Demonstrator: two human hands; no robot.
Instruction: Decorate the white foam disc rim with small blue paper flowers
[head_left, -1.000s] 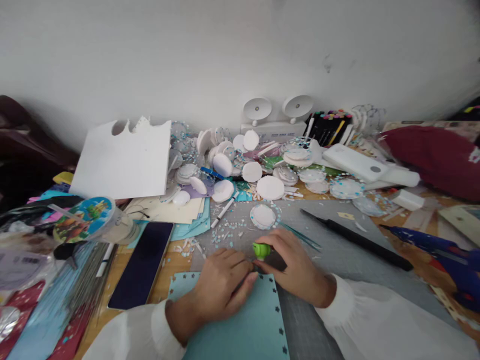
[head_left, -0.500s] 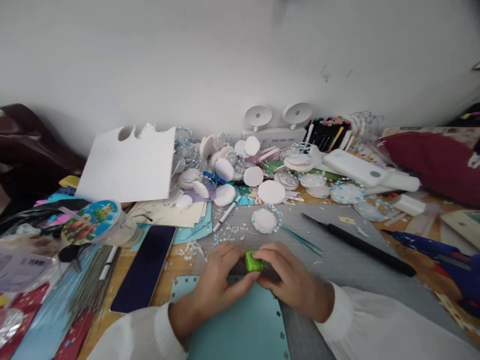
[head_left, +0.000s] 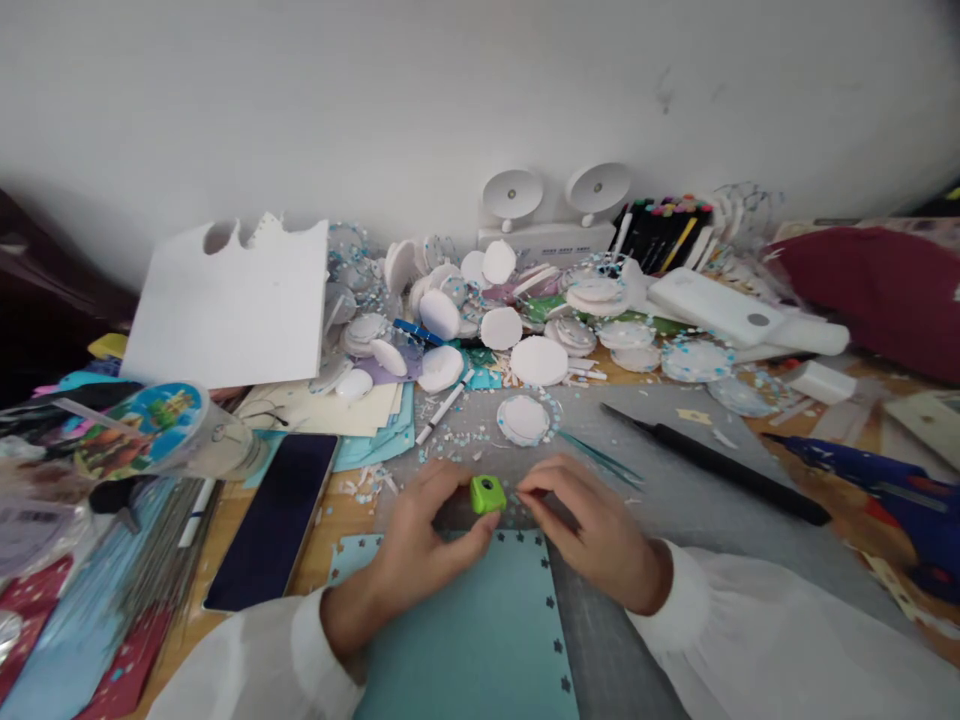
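Note:
A small green craft punch (head_left: 488, 494) is held between the thumb and fingers of my left hand (head_left: 435, 535). Just right of it, my right hand (head_left: 589, 525) is apart from the punch, thumb and fingertips pinched together; anything between them is too small to make out. Under my left hand lies a light blue paper sheet (head_left: 465, 630) with small flower-shaped holes along its top and right edges. Beyond my hands, a white disc (head_left: 523, 420) edged with blue dots rests on the grey cutting mat (head_left: 615, 580), close to teal tweezers (head_left: 604, 460).
A black-handled craft knife (head_left: 739, 475) and a blue glue gun (head_left: 892, 490) lie to the right. On the left are a phone (head_left: 274, 520), a lidded cup (head_left: 172, 430) and thin wires. Several white discs (head_left: 540, 360) crowd the back, beside a cut white board (head_left: 232, 310).
My right hand has come off the green punch and moved slightly right, its fingertips now pinched. The punch stays in my left hand, tipped differently. The view has shifted a little.

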